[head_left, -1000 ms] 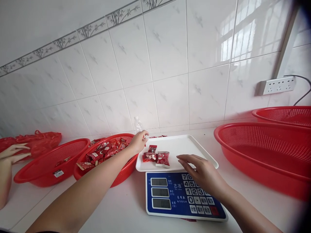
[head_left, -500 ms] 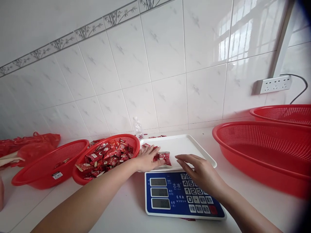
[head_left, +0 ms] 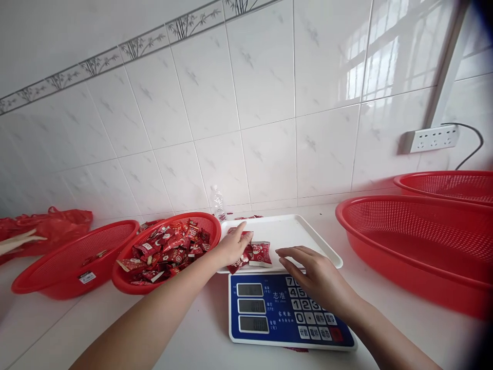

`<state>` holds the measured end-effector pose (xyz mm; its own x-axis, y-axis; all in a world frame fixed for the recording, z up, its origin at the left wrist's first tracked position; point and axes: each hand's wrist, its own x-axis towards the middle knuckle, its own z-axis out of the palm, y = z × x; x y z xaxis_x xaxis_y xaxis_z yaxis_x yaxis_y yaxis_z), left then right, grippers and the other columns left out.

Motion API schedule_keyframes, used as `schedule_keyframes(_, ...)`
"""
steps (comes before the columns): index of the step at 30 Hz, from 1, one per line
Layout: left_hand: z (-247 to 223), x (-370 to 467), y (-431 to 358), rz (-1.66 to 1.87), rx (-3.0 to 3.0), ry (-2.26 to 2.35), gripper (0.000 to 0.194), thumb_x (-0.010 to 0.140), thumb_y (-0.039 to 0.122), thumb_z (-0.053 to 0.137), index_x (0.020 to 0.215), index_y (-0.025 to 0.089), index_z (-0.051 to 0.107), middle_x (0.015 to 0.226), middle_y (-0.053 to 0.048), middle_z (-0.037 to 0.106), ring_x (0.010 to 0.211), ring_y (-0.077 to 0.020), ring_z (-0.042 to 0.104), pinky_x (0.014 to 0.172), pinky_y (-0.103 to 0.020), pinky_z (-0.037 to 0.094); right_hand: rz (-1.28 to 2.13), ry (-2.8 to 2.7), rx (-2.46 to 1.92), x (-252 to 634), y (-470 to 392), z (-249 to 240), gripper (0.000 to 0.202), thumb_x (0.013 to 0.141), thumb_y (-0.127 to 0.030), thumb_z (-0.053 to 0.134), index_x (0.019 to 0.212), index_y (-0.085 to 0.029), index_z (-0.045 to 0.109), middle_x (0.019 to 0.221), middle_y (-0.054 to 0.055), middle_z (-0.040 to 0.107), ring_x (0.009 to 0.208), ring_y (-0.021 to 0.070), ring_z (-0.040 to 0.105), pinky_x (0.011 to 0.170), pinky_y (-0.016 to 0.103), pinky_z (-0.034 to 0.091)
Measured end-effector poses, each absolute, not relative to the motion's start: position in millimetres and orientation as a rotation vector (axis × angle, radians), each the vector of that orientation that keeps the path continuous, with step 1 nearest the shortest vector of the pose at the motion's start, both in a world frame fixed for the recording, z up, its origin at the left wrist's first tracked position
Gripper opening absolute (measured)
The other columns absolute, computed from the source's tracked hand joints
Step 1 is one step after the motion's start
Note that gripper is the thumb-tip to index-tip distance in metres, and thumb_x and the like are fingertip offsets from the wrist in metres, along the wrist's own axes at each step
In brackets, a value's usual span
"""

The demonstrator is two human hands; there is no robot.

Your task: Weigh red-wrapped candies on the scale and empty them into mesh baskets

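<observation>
A white electronic scale with a blue keypad panel [head_left: 269, 308] stands on the counter, its white tray [head_left: 304, 231] behind the panel. Small red printed packets lie at the left of the tray; one packet [head_left: 261, 254] is flat and fully visible. Against the packets beside it rests my left hand [head_left: 232, 245], tilted on its side, fingers stretched and thumb apart. Over the panel's right half and the tray's front edge hovers my right hand [head_left: 314, 264], fingers loosely bent and holding nothing. Left of the scale, a red basket [head_left: 210, 222] holds many similar packets.
Another red basket [head_left: 46, 275] with a few items stands farther left, near a red plastic bag [head_left: 67, 226] and another person's hand [head_left: 23, 240]. A clear bottle [head_left: 217, 203] stands by the wall. Large red baskets [head_left: 404, 252] occupy the right side, below a power strip [head_left: 433, 139].
My left hand has turned from lying flat on the packets to tilting on its side, exposing more of them. My right hand has barely moved.
</observation>
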<state>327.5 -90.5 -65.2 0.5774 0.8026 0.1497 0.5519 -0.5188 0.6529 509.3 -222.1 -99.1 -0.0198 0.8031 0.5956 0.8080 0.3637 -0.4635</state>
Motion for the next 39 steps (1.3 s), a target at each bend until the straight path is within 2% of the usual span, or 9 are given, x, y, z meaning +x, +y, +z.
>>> schedule_keyframes(6, -73.0, 301.5, -119.7, 1.401, 2.0, 0.772, 0.041, 0.093, 0.046, 0.031, 0.123, 0.021, 0.043, 0.129, -0.011, 0.051, 0.121, -0.0193, 0.047, 0.103, -0.038, 0.036, -0.039, -1.845, -1.433, 505.3, -224.4, -98.0, 0.028, 0.091, -0.036, 0.04, 0.105, -0.026, 0.062, 0.102, 0.006, 0.068, 0.093, 0.0208, 0.063, 0.076, 0.036, 0.053)
schedule_keyframes(10, -100.5, 276.1, -135.0, 1.646, 1.892, 0.665, 0.036, 0.095, 0.041, 0.031, 0.121, 0.022, 0.043, 0.121, -0.011, 0.055, 0.114, -0.0197, 0.052, 0.098, -0.04, 0.041, -0.05, -1.919, -1.437, 495.0, -222.4, -95.8, 0.028, 0.091, -0.035, 0.041, 0.107, -0.026, 0.061, 0.105, 0.005, 0.067, 0.095, 0.0197, 0.062, 0.079, 0.034, 0.052)
schedule_keyframes(17, -128.9, 263.4, -137.5, 1.575, 1.847, 0.562, 0.036, 0.094, 0.041, 0.032, 0.123, 0.023, 0.043, 0.118, -0.01, 0.056, 0.111, -0.0209, 0.053, 0.095, -0.04, 0.043, -0.066, -2.039, -1.612, 481.9, -193.4, -81.7, 0.026, 0.088, -0.03, 0.045, 0.103, -0.023, 0.065, 0.107, 0.007, 0.067, 0.097, 0.0229, 0.061, 0.084, 0.041, 0.049)
schedule_keyframes(20, -126.5, 264.1, -140.6, 1.612, 1.796, 0.542, 0.038, 0.094, 0.041, 0.031, 0.127, 0.023, 0.038, 0.123, -0.011, 0.052, 0.114, -0.0218, 0.051, 0.096, -0.041, 0.041, -0.052, -2.059, -1.587, 469.4, -180.0, -71.6, 0.03, 0.087, -0.035, 0.049, 0.11, -0.023, 0.063, 0.114, 0.008, 0.064, 0.105, 0.0238, 0.057, 0.09, 0.042, 0.046)
schedule_keyframes(23, -123.6, 263.7, -142.1, 1.659, 1.754, 0.517, 0.04, 0.094, 0.043, 0.031, 0.128, 0.023, 0.035, 0.125, -0.013, 0.049, 0.115, -0.0228, 0.049, 0.097, -0.043, 0.04, 0.085, -2.214, -1.456, 450.7, -168.2, -64.8, 0.05, 0.082, -0.046, 0.055, 0.127, -0.026, 0.051, 0.135, 0.009, 0.048, 0.123, 0.0254, 0.042, 0.101, 0.042, 0.036)
schedule_keyframes(26, -120.9, 262.1, -141.0, 1.686, 1.735, 0.51, 0.04, 0.094, 0.043, 0.031, 0.128, 0.023, 0.034, 0.125, -0.013, 0.048, 0.116, -0.0228, 0.049, 0.098, -0.044, 0.039, 0.201, -2.334, -1.494, 439.2, -155.2, -63.2, 0.064, 0.077, -0.055, 0.056, 0.135, -0.032, 0.04, 0.149, 0.005, 0.027, 0.135, 0.0319, 0.021, 0.106, 0.053, 0.021)
schedule_keyframes(29, -118.7, 260.8, -139.0, 1.696, 1.746, 0.531, 0.039, 0.094, 0.042, 0.03, 0.129, 0.023, 0.033, 0.124, -0.013, 0.05, 0.116, -0.022, 0.049, 0.098, -0.043, 0.04, 0.262, -2.306, -1.685, 443.4, -140.7, -61.6, 0.068, 0.076, -0.051, 0.059, 0.138, -0.035, 0.035, 0.15, 0.005, 0.023, 0.137, 0.0344, 0.011, 0.106, 0.059, 0.012)
schedule_keyframes(35, -119.1, 260.0, -137.9, 1.67, 1.742, 0.51, 0.041, 0.094, 0.043, 0.03, 0.129, 0.022, 0.033, 0.124, -0.014, 0.05, 0.116, -0.0225, 0.05, 0.098, -0.042, 0.04, 0.315, -2.254, -1.794, 454.0, -108.6, -55.1, 0.077, 0.077, -0.067, 0.045, 0.141, -0.027, 0.03, 0.149, 0.011, 0.025, 0.137, 0.0312, 0.01, 0.106, 0.054, 0.018)
schedule_keyframes(39, -122.4, 259.2, -136.3, 1.649, 1.756, 0.494, 0.041, 0.094, 0.042, 0.032, 0.129, 0.021, 0.034, 0.125, -0.014, 0.05, 0.116, -0.0222, 0.05, 0.097, -0.041, 0.041, 0.347, -2.312, -1.789, 440.6, -92.8, -54.3, 0.073, 0.075, -0.07, 0.044, 0.135, -0.029, 0.041, 0.146, 0.009, 0.032, 0.135, 0.0336, 0.018, 0.104, 0.058, 0.018)
